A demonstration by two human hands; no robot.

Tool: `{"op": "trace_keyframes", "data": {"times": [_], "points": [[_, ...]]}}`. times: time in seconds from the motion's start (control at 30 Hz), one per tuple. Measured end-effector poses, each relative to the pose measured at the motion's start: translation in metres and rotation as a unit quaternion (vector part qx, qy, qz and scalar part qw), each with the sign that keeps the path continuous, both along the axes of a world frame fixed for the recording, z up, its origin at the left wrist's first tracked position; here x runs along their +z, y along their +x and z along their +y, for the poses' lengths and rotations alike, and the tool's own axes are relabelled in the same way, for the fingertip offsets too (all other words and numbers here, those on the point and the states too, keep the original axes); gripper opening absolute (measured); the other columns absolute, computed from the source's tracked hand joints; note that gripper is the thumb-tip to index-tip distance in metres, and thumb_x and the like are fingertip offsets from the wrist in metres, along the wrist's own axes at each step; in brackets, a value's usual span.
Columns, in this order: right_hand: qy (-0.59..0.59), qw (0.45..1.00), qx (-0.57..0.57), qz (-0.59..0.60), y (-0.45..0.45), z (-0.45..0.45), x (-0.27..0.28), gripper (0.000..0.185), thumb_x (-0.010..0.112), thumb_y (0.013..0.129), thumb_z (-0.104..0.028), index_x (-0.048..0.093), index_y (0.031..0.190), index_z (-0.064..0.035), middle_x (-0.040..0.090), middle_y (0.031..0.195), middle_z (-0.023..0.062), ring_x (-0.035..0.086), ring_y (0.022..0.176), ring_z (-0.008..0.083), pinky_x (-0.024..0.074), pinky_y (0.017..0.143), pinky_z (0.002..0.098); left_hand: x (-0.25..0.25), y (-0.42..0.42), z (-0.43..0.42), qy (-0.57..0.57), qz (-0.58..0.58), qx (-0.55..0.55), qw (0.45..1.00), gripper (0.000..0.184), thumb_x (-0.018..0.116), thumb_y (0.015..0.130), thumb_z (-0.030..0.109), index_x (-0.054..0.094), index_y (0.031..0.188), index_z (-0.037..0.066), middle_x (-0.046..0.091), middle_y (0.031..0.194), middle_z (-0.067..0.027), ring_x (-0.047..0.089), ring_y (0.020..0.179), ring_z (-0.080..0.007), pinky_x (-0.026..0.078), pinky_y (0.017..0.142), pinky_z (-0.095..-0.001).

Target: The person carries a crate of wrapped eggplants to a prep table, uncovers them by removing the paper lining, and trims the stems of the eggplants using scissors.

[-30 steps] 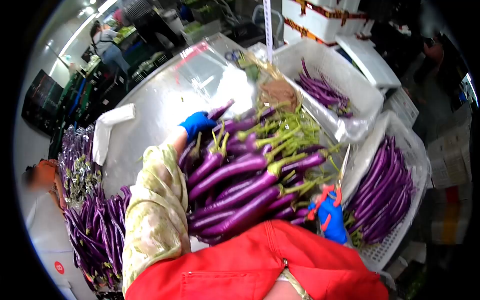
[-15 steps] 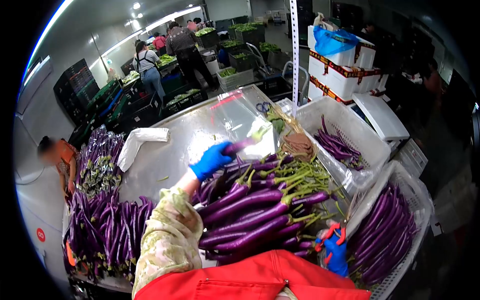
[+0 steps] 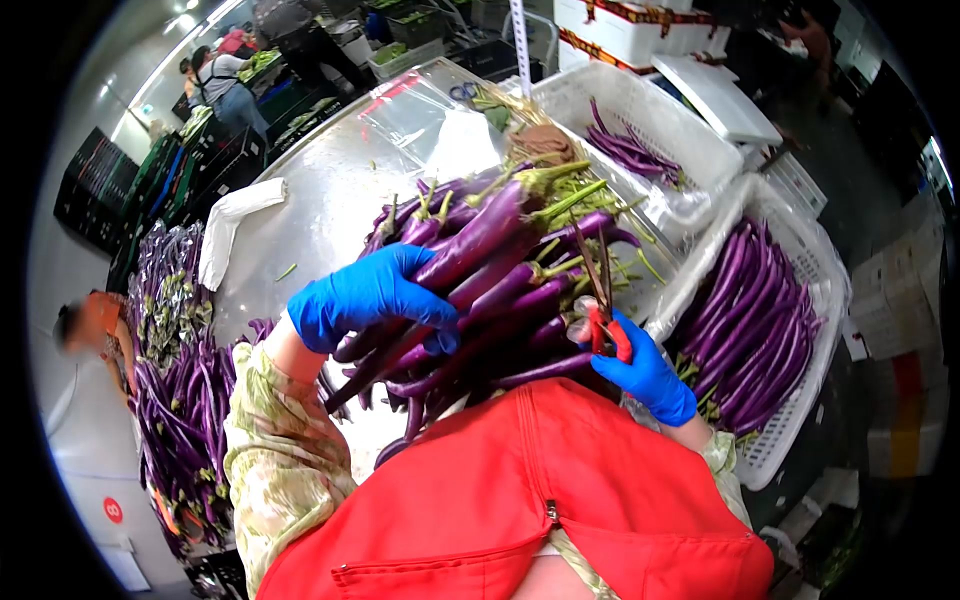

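Note:
My left hand point(image 3: 385, 300), in a blue glove, is wrapped round a few purple eggplants point(image 3: 480, 240) raised above the pile, their stems pointing to the upper right. My right hand point(image 3: 645, 370), also gloved in blue, holds red-handled scissors point(image 3: 603, 318) with the blades pointing up, beside the eggplant stems. More eggplants point(image 3: 535, 300) lie heaped beneath and beside the held ones on the metal table point(image 3: 320, 215). Part of the pile is hidden behind my left hand.
A lined white crate point(image 3: 790, 400) of eggplants stands at the right, another crate point(image 3: 715, 165) behind it. Further eggplants point(image 3: 185, 420) lie at the left, where a person in orange stands. A white cloth-like item point(image 3: 225, 225) and a brown cloth point(image 3: 545, 143) rest on the table.
My left hand has come down and back toward me and now grips eggplants lifted from the pile. My right hand has risen with the scissors to the stems.

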State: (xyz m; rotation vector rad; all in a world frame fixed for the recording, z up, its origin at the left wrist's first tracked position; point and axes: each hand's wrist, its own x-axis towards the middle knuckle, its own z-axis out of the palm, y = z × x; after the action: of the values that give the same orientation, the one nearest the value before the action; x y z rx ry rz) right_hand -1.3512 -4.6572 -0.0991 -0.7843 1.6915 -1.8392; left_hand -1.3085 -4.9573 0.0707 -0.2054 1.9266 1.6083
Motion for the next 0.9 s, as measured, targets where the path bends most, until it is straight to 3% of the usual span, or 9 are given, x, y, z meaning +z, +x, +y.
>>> {"op": "trace_keyframes", "data": {"times": [0.13,0.27,0.4,0.5,0.7,0.8,0.9], "points": [[-0.001,1.000,0.001,-0.024,0.012,0.004,0.007,0.061,0.056,0.079,-0.001,0.034,0.136,-0.0046,0.055,0.110,0.0055,0.050,0.105,0.0129,0.0377,0.092,0.0273,-0.033,0.012,0.009,0.150,-0.089,0.026,0.984,0.031,0.062,0.074,0.000,0.054,0.103,-0.008,0.064,0.083,-0.0205,0.066,0.077,-0.0280,0.054,0.072,-0.0357],[0.039,0.999,-0.029,-0.014,0.023,0.009,-0.006,0.064,0.058,0.077,-0.001,0.033,0.136,-0.0019,0.049,0.123,0.0052,0.044,0.111,0.0109,0.0338,0.096,0.0266,-0.060,0.018,0.023,0.240,-0.097,0.050,0.965,0.041,0.063,0.074,0.006,0.048,0.109,-0.009,0.060,0.090,-0.0244,0.064,0.081,-0.0355,0.056,0.071,-0.0409],[0.063,0.996,-0.042,-0.038,0.032,0.013,-0.020,0.062,0.059,0.077,-0.002,0.034,0.135,-0.0021,0.049,0.123,0.0043,0.044,0.109,0.0095,0.0351,0.093,0.0243,-0.079,0.019,0.031,0.274,-0.098,0.062,0.955,0.039,0.064,0.075,0.009,0.049,0.107,-0.008,0.062,0.087,-0.0237,0.065,0.080,-0.0319,0.055,0.070,-0.0366],[0.044,0.995,-0.086,0.005,0.035,0.010,-0.016,0.050,0.059,0.079,-0.006,0.043,0.126,-0.0006,0.057,0.092,0.0041,0.053,0.083,0.0110,0.0439,0.076,0.0253,-0.088,0.019,0.037,0.269,-0.088,0.048,0.958,0.039,0.065,0.075,0.010,0.049,0.106,-0.008,0.063,0.086,-0.0232,0.065,0.078,-0.0301,0.054,0.070,-0.0354],[0.044,0.995,-0.091,-0.018,0.033,0.012,-0.020,0.044,0.058,0.079,-0.006,0.046,0.122,-0.0008,0.056,0.089,0.0030,0.052,0.080,0.0101,0.0437,0.074,0.0245,-0.091,0.021,0.041,0.248,-0.048,0.073,0.965,0.038,0.065,0.075,0.010,0.050,0.105,-0.008,0.063,0.085,-0.0211,0.064,0.077,-0.0277,0.053,0.071,-0.0348],[0.052,0.994,-0.053,-0.086,0.032,0.014,-0.030,0.059,0.057,0.078,0.001,0.036,0.133,0.0000,0.049,0.121,0.0036,0.045,0.104,0.0092,0.0357,0.092,0.0248,-0.092,0.020,0.039,0.231,-0.053,0.058,0.970,0.037,0.065,0.075,0.008,0.051,0.105,-0.008,0.062,0.086,-0.0191,0.064,0.078,-0.0271,0.053,0.071,-0.0351],[0.084,0.991,-0.021,-0.105,0.026,0.010,-0.011,0.056,0.057,0.078,0.000,0.038,0.131,0.0015,0.050,0.117,0.0030,0.045,0.104,0.0093,0.0350,0.094,0.0258,-0.099,0.021,0.041,0.223,-0.074,0.039,0.971,0.035,0.064,0.076,0.005,0.052,0.106,-0.008,0.061,0.088,-0.0170,0.064,0.079,-0.0267,0.053,0.071,-0.0353]]}}
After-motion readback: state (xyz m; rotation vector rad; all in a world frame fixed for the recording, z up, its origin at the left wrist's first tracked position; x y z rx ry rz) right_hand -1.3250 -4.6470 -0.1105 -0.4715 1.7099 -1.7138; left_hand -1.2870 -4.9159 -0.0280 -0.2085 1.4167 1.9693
